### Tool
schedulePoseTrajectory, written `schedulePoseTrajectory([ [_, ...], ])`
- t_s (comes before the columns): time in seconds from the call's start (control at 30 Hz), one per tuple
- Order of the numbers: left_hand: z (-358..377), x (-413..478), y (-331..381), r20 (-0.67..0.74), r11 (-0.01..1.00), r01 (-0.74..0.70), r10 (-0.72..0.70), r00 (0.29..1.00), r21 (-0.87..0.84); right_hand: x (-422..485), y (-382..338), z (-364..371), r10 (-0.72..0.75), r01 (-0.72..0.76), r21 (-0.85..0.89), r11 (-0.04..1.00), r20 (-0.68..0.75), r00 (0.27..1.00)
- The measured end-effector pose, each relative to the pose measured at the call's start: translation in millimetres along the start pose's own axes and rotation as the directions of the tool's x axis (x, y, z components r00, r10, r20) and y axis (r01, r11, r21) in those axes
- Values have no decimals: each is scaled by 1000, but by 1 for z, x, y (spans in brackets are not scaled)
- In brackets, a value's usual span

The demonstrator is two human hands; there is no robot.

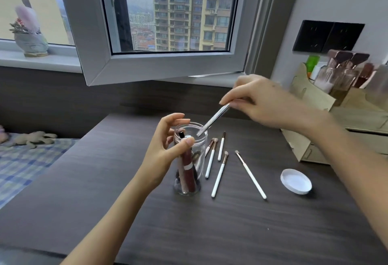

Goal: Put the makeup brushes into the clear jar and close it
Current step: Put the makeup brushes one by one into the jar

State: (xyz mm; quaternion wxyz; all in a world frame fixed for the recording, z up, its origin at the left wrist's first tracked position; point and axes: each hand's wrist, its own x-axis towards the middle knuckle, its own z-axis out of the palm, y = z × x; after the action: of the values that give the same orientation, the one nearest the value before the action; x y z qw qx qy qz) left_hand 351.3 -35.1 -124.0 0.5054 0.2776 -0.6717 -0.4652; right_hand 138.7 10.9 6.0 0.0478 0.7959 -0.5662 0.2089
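The clear jar (198, 138) stands open on the dark table, with a dark red tube and other items inside. My left hand (168, 149) grips the jar's upper left side with thumb and fingers. My right hand (266, 105) pinches a white-handled brush (213, 120) by its upper end, tilted, its lower tip over the jar mouth. Several white-handled makeup brushes (219, 175) lie on the table just right of the jar. The white lid (296, 183) lies upside down further right.
A wooden organiser (315, 101) with bottles stands at the right rear. An open window sash (159, 65) hangs over the table's far edge. A bed with a checked cover (25, 164) lies to the left.
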Motion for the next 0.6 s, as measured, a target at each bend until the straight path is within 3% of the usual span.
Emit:
schedulePoseTrajectory([
  [0.1,0,-1,2,4,1000,9,-9,1000,3,9,-21,22,-148,149,-149,978,23,989],
  [0.17,-1,0,4,18,1000,19,-19,1000,0,16,-32,32,-160,171,-154,973,84,984],
  [0.33,-5,3,5,48,999,28,-30,998,28,27,-44,36,-108,109,9,994,220,970],
  [0.43,-4,3,4,46,1000,19,-19,999,4,24,-36,23,-102,7,285,958,319,942],
  [0.53,-3,2,1,32,1000,16,-16,999,-8,13,-4,20,120,-183,587,789,145,982],
  [0.6,-3,2,0,27,1000,14,-14,1000,-11,2,28,42,337,-323,464,825,54,940],
])
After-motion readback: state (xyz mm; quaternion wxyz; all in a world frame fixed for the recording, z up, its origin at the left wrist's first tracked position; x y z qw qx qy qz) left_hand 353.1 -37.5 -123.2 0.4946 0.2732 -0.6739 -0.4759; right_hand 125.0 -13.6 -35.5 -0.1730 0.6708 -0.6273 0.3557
